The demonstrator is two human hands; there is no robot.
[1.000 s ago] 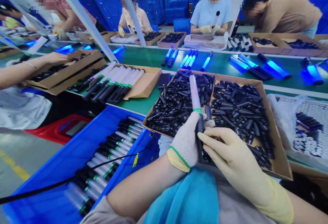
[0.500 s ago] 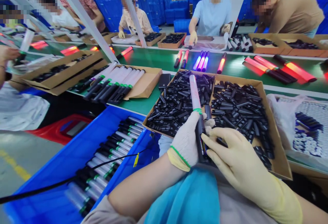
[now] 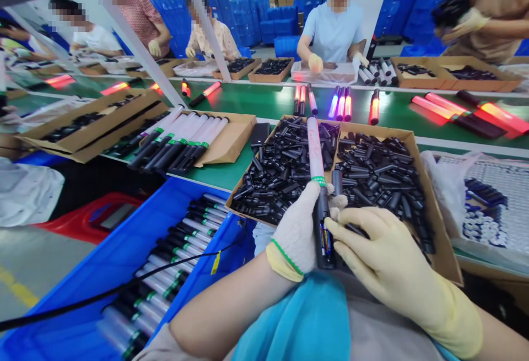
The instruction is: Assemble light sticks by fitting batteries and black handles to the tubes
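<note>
My left hand [image 3: 295,229], in a white knit glove over a yellow one, is closed around a light stick [image 3: 316,151]. Its frosted tube points away from me, with a green band above the black handle. The handle's battery slot faces up, and batteries [image 3: 326,241] show inside. My right hand [image 3: 384,251], in a pale yellow glove, has its fingers bent against the slot's edge. A dark piece [image 3: 354,227] shows beneath its fingers; whether they grip it is unclear. Beyond the hands, a carton [image 3: 438,223] holds many small black plastic parts.
Finished-looking light sticks fill a blue bin [image 3: 136,223] at my left; a black cable [image 3: 165,264] crosses it. More sticks [image 3: 177,140] lie on cardboard. Glowing sticks [image 3: 341,103] lie on the green conveyor [image 3: 248,96]. A plastic-lined tray [image 3: 512,184] stands right. Co-workers work opposite.
Glowing sticks on the conveyor have shifted right. The batteries in the handle show more plainly. At the far right, a co-worker has risen from bending and holds a dark bundle. My hands keep nearly the same pose.
</note>
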